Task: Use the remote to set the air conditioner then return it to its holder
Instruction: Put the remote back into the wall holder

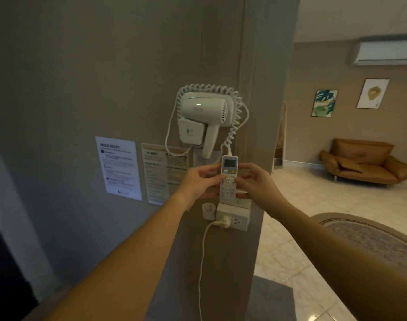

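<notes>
Apparently I am at the wall [82, 77], with the air conditioner [385, 53] far off at the upper right of the room. Below the hair dryer [205, 112], both hands hold the remote [228, 178] upright: my left hand [198, 181] and right hand [255, 181] pinch its two sides. Its lower end seems to sit at the holder [240, 195]. Whether the setting is done, I cannot tell; I judge it is either just taken out or nearly returned.

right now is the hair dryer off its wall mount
No, the hair dryer sits on its wall mount, above the remote held in both hands.
</notes>
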Tool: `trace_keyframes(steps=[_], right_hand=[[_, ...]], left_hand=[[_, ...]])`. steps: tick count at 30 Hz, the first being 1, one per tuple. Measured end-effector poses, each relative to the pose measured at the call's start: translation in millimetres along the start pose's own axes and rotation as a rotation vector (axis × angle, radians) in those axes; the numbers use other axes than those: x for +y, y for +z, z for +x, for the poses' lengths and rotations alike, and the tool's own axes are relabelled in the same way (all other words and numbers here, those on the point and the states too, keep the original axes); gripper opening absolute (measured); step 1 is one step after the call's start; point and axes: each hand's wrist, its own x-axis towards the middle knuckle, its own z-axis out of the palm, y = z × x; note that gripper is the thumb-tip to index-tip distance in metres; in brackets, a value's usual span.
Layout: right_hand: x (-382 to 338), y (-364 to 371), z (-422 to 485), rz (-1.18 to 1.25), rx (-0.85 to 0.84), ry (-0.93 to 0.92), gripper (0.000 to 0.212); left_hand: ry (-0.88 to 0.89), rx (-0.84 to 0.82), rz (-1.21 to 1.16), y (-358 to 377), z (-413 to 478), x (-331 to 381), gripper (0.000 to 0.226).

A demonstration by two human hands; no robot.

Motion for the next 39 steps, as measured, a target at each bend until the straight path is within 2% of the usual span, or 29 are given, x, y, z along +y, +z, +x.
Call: trace_keyframes(steps=[13, 17, 27, 39], right_hand=[[53.0, 60.5, 46.0, -0.097, -0.048, 0.009, 0.037], [64.6, 69.4, 55.1, -0.204, -0.02, -0.017, 0.035], [98.0, 82.6, 74.0, -0.387, 0.029, -0.03, 0.036], [125.7, 99.0, 84.8, -0.482, 0.056, -0.042, 0.027]], left_hand=[[-0.086, 0.05, -0.005, -62.1, 19.2, -47.5, 0.037], [-0.096, 0.087, 0.02, -65.8, 33.2, -63.7, 0.042], [-0.082, 0.116, -0.013, -65.1, 67.5, -98.7, 0.037], [-0.098, 0.178, 0.002, -69.9, 87.7, -133.2, 0.037]])
